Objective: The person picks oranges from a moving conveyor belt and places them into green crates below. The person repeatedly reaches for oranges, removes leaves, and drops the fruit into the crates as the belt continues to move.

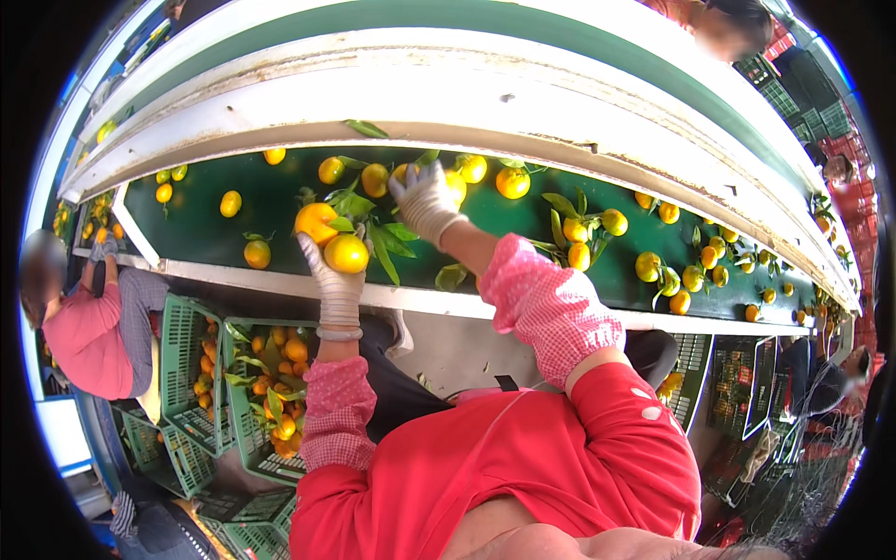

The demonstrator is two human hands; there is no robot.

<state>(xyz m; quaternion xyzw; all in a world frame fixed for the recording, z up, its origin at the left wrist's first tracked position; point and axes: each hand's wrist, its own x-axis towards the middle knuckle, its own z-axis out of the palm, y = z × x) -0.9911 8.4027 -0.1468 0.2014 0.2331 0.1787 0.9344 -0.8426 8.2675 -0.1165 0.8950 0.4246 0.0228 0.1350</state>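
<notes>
My left hand point(334, 287), in a striped white work glove, holds leafy mandarins at the near side of the green conveyor belt point(189, 224). One held mandarin point(346, 253) sits by my fingertips, and a larger orange one point(316, 222) rests just beyond it. Green leaves point(381, 245) stick out to their right. My right hand point(427, 206), gloved likewise, reaches over the belt among other mandarins. Its fingertips are at a partly covered mandarin point(404, 172), and another mandarin point(456, 187) lies against its right side. Whether the fingers grip either one cannot be made out.
More mandarins point(693, 278) lie along the belt to the right. A white metal rail point(420, 91) borders its far side. Green plastic crates point(241, 413) of mandarins stand at lower left, with a dark crate point(689, 371) at right. A co-worker point(91, 336) sits at left.
</notes>
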